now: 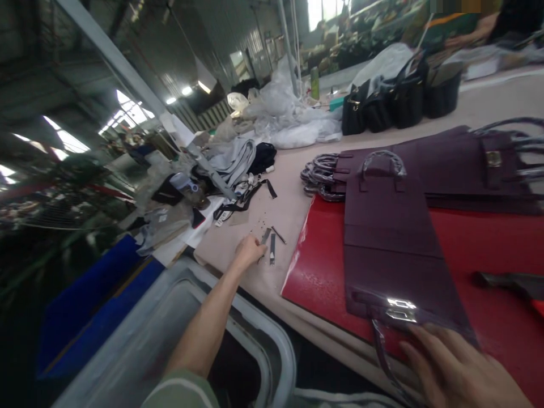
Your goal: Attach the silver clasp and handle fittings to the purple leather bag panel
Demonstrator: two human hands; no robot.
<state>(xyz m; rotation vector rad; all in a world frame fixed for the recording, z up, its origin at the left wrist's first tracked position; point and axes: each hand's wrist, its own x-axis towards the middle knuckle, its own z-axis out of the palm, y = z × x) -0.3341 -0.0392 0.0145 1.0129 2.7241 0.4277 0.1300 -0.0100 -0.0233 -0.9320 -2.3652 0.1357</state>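
Observation:
My left hand [250, 250] is closed at the table's near-left part, fingertips pinched beside a few small narrow metal tools [272, 249]. Whatever lies between those fingers is too small to make out. A dark purple bag body [391, 243] lies flat on a red sheet [321, 266], its plastic-wrapped handle [385, 158] at the far end. Shiny metal fittings [400, 309] sit at its near end, where another handle hangs over the table edge. By these fittings my right hand [463, 368] rests with fingers stretched out, at the bag's near edge, holding nothing visible.
More purple bag pieces [463, 164] with wrapped handles are stacked behind. A dark tool [510, 279] lies at the right on the red sheet. Several black bags [399, 102] and clear plastic [293, 122] stand farther back. A grey bin [283, 345] is below the table edge.

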